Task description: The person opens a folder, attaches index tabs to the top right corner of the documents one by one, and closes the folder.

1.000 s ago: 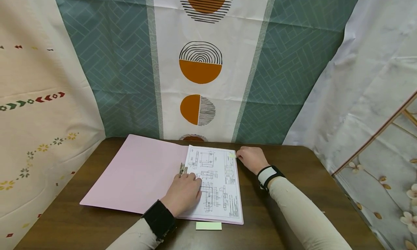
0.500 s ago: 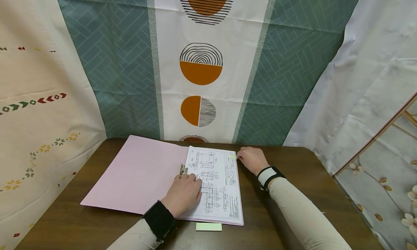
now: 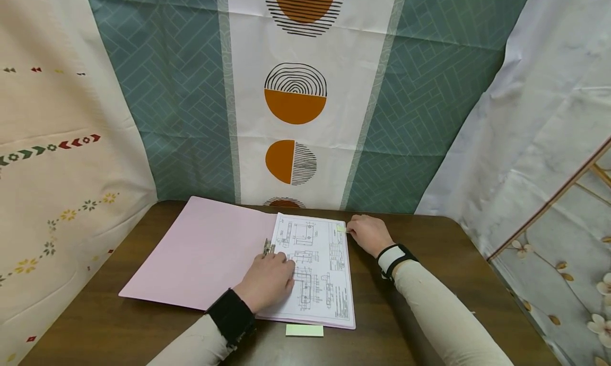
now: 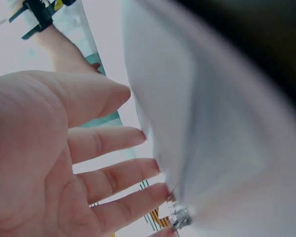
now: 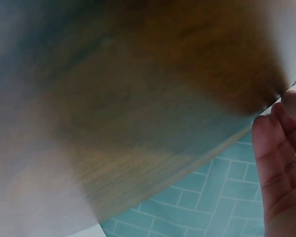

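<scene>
A sheet of technical drawings (image 3: 316,270) lies on the right leaf of an open pink folder (image 3: 205,254), which lies flat on the dark wooden tabletop (image 3: 429,302). The left hand (image 3: 267,282) rests palm down on the sheet's left part, just beside the metal clip (image 3: 267,246) at the folder's spine; its fingers (image 4: 113,142) are nearly straight and slightly spread, gripping nothing, with the tips against the paper. The right hand (image 3: 367,233) sits at the sheet's upper right corner, its fingers (image 5: 276,158) curled close together and pinching a small yellow-green sticky tab (image 3: 340,228) at the paper's edge. A pale green sticky pad (image 3: 304,330) lies on the tabletop just in front of the folder. Patterned cloths (image 3: 296,90) hang behind and to both sides.
</scene>
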Demonstrator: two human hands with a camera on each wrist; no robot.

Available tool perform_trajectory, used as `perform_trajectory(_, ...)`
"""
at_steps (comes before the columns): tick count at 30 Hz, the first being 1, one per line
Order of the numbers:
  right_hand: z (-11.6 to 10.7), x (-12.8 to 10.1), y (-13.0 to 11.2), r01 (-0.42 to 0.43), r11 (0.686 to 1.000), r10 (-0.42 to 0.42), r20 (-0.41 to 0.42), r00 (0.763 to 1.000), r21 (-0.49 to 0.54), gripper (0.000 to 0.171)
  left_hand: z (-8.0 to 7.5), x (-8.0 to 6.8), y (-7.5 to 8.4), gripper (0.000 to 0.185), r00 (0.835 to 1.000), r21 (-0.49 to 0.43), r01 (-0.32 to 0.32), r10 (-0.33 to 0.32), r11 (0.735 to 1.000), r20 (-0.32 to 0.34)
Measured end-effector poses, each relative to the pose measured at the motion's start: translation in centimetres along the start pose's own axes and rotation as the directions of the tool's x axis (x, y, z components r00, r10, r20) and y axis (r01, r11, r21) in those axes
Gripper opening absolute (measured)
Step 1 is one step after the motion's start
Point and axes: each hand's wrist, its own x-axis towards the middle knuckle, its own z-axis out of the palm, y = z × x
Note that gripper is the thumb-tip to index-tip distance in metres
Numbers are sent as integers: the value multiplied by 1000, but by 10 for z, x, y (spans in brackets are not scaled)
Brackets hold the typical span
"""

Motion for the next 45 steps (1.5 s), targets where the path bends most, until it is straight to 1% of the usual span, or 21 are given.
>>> perform_trajectory(4, -1, -1, 0, -5, 1000, 5, -4, 1000, 15, 15, -9, 8, -1, 19, 999, 24, -29, 28, 999, 43)
perform_trajectory(6, 0, -2, 0, 1, 1000, -1, -4, 1000, 13, 15, -13, 13, 0, 17, 997, 59, -58, 54, 997, 57)
perform_trajectory(8, 0, -2, -1, 11, 1000, -11, -6, 1000, 6, 15, -14, 20, 1, 16, 995, 86, -90, 86, 992, 53)
perform_trajectory(11, 1, -2, -2, 23, 1000, -23, -11, 1000, -6, 15, -13, 35, 4, 18, 991, 107, -135, 133, 985, 33)
perform_trajectory(13, 2, -1, -2, 28, 1000, -29, -18, 999, -11, 15, -10, 49, 6, 23, 988, 105, -154, 153, 982, 26)
perform_trajectory(15, 3, -2, -2, 36, 999, -36, -27, 999, -15, 15, -4, 64, 10, 31, 986, 103, -164, 161, 981, 33)
perform_trajectory(20, 8, -6, -1, 57, 998, -59, -41, 997, -35, 14, 14, 101, 19, 45, 981, 94, -191, 187, 977, 45)
perform_trajectory(22, 9, -8, 0, 60, 997, -62, -37, 997, -42, 12, 22, 114, 22, 49, 978, 80, -203, 199, 976, 53)
perform_trajectory(25, 10, -9, -1, 60, 997, -62, -30, 998, -50, 11, 30, 126, 24, 57, 977, 67, -205, 200, 977, 73)
perform_trajectory(30, 6, -5, -5, 56, 998, -57, -31, 998, -43, 10, 31, 136, 24, 65, 978, 100, -190, 180, 977, 105)
perform_trajectory(34, 2, -4, -7, 45, 999, -46, -26, 999, -31, 10, 31, 139, 23, 66, 971, 117, -213, 197, 970, 137)
perform_trajectory(38, 1, -5, -7, 39, 999, -39, -21, 999, -25, 8, 43, 144, 22, 66, 966, 125, -230, 211, 965, 149)
perform_trajectory(41, 1, -5, -6, 34, 999, -34, -24, 999, -26, 8, 50, 149, 22, 66, 966, 134, -230, 209, 964, 152)
perform_trajectory(42, 1, -5, -5, 31, 999, -32, -24, 999, -26, 8, 50, 150, 23, 67, 966, 140, -228, 206, 964, 153)
perform_trajectory(45, 1, -5, -4, 25, 999, -26, -24, 999, -30, 8, 44, 150, 26, 67, 967, 136, -214, 190, 967, 169)
